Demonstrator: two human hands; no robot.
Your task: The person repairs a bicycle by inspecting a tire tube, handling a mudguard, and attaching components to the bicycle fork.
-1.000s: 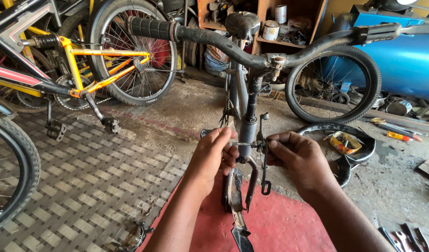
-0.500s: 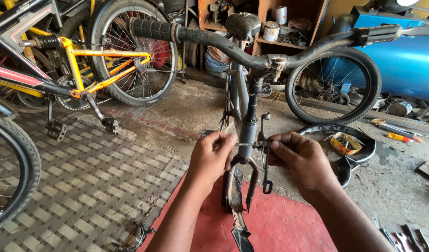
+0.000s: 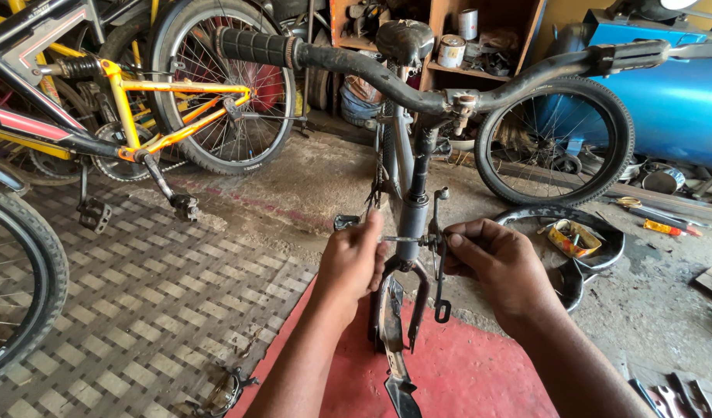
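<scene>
A grey bicycle (image 3: 408, 159) stands facing me with black handlebars (image 3: 418, 93) and no front wheel. Its fork (image 3: 402, 310) rests on a red mat (image 3: 464, 371). My left hand (image 3: 352, 263) pinches the end of a thin metal bolt (image 3: 396, 238) that passes through the fork crown. My right hand (image 3: 499, 263) grips the black brake caliper (image 3: 438, 259) on the other side of the fork; one caliper arm hangs down below my fingers. A metal mudguard (image 3: 393, 340) runs down between the fork legs.
An orange-framed bicycle (image 3: 178, 101) stands at the back left and a tyre (image 3: 23, 286) at the left edge. A loose wheel (image 3: 557, 139) leans on a blue tank (image 3: 673, 85). A tyre holding a small tin (image 3: 574, 238), hand tools (image 3: 665, 224) and wooden shelves (image 3: 449, 31) lie to the right and behind.
My hands have drawn slightly apart at the fork crown, so the thin bolt now shows between them. The bicycle has not moved.
</scene>
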